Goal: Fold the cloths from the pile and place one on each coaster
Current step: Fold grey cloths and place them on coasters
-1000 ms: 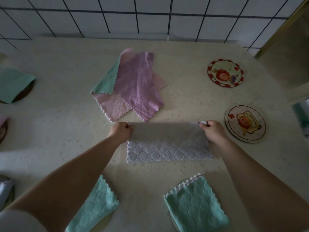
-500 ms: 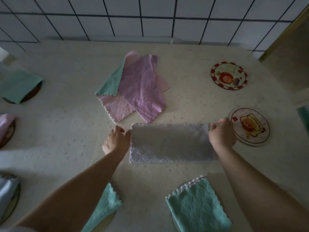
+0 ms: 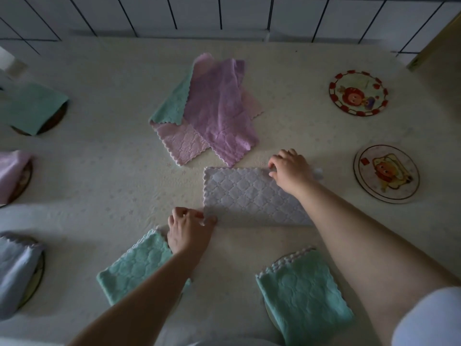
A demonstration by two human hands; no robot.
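A pale grey quilted cloth (image 3: 249, 196) lies folded in half in the middle of the table. My left hand (image 3: 188, 229) pinches its near left corner with curled fingers. My right hand (image 3: 290, 171) grips its far right corner, and the forearm crosses the cloth's right end. Behind it lies the pile (image 3: 214, 113): a purple cloth on top of a green one and a pink one. Two bare round picture coasters sit at the right, one far (image 3: 358, 92) and one nearer (image 3: 386, 173).
Folded cloths rest on coasters around me: green (image 3: 32, 108), pink (image 3: 11, 173) and grey-blue (image 3: 17, 270) at the left, green (image 3: 132, 268) and green (image 3: 304, 295) near me. A tiled wall (image 3: 224, 13) runs behind the cream table (image 3: 99, 171).
The far half of the grey cloth was laid over the near half. My left hand moved from the far left corner to the near left corner; my right hand stays at the far right.
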